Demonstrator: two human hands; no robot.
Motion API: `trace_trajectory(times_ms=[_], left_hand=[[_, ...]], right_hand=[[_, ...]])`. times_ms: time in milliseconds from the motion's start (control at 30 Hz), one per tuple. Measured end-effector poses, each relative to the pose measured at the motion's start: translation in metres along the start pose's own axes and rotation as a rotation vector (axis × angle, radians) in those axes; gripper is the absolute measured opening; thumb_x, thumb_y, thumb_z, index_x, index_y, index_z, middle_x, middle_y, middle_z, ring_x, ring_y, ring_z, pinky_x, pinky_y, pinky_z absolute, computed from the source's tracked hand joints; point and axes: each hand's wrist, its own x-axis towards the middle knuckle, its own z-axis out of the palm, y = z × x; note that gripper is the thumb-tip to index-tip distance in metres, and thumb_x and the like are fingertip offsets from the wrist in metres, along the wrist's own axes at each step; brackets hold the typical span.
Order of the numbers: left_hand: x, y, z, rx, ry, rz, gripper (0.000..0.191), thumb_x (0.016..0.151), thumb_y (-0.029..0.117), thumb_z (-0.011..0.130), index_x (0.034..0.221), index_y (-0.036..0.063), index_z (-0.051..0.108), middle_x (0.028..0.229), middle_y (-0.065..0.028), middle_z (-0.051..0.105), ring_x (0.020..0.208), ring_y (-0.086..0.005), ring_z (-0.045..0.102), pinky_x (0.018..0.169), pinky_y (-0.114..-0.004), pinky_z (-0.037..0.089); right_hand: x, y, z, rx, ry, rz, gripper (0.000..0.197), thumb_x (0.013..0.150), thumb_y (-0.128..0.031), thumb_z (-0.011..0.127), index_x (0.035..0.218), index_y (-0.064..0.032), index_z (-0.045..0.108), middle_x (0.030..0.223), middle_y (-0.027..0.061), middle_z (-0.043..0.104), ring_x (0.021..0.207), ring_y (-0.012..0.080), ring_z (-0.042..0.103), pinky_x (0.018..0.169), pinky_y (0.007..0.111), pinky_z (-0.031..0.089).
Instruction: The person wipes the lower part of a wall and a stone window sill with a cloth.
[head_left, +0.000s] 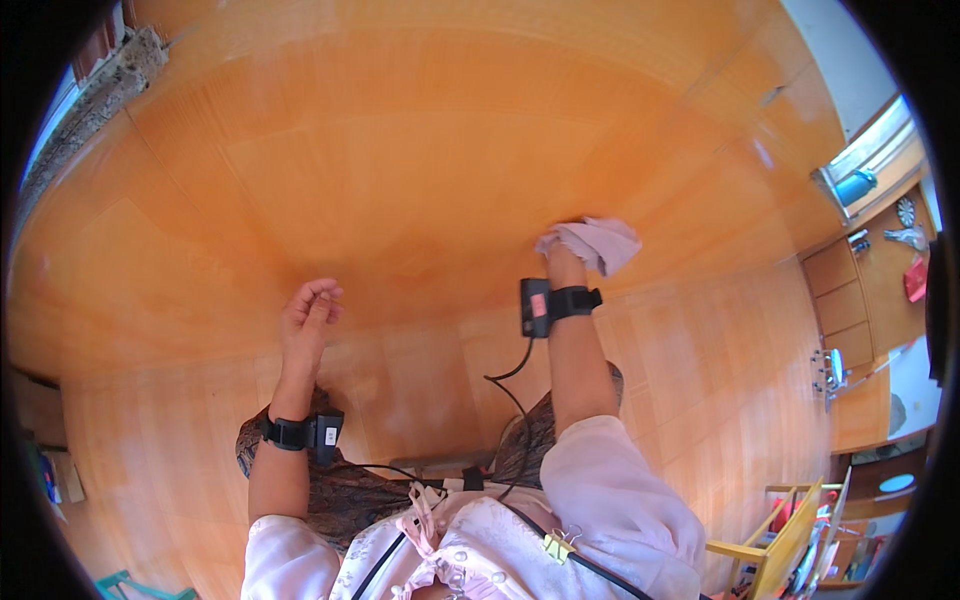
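A pale pink cloth (600, 241) is bunched over my right hand (559, 246), which presses toward a broad glossy wood-panelled surface (420, 172). Most of the fingers on that hand are hidden by the cloth. My left hand (309, 306) hangs in front of the lower part of the panelling, its fingers loosely curled and nothing in them. Whether it touches the wood I cannot tell. Each wrist wears a black strapped device, one on the right (535, 307) and one on the left (326, 437).
Light wood flooring (697, 375) runs below the panelling. A black cable (517, 405) trails from the right wrist device. At lower right stands a yellow wooden chair (784, 544). Wooden drawers (838, 296) are on the right, and a teal stool (142, 585) shows at lower left.
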Motion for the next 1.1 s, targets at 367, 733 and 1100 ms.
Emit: trace_trajectory(times_ms=[367,733,1100], left_hand=[[0.002,-0.025,0.006,0.019,-0.146,-0.007,0.014,0.083,0.005,0.045,0.092,0.0028,0.056,0.081,-0.0001,0.055,0.068,-0.0067,0.049,0.06,-0.02,0.041],[0.0,-0.032,0.001,0.152,-0.124,0.132,0.015,0.078,0.004,0.049,0.09,0.0018,0.057,0.074,-0.0023,0.057,0.066,-0.0082,0.051,0.059,-0.022,0.041],[0.005,-0.023,0.007,0.281,-0.12,0.079,0.015,0.079,0.005,0.048,0.09,-0.0013,0.057,0.077,-0.0031,0.058,0.069,-0.0084,0.052,0.06,-0.021,0.043]], right_hand=[[-0.028,-0.175,0.098,-0.698,0.001,-1.081,0.05,0.07,-0.033,0.054,0.117,-0.015,0.046,0.112,0.0141,0.045,0.108,0.0363,0.033,0.093,0.053,0.019],[-0.018,-0.243,0.111,-0.665,-0.089,-1.204,0.051,0.071,-0.033,0.053,0.12,-0.0228,0.043,0.126,0.0131,0.035,0.114,0.0383,0.029,0.087,0.062,0.019],[-0.068,-0.183,0.11,-0.225,-0.539,-1.223,0.051,0.077,-0.013,0.05,0.126,-0.0178,0.037,0.108,0.0125,0.052,0.101,0.0291,0.047,0.084,0.037,0.039]])
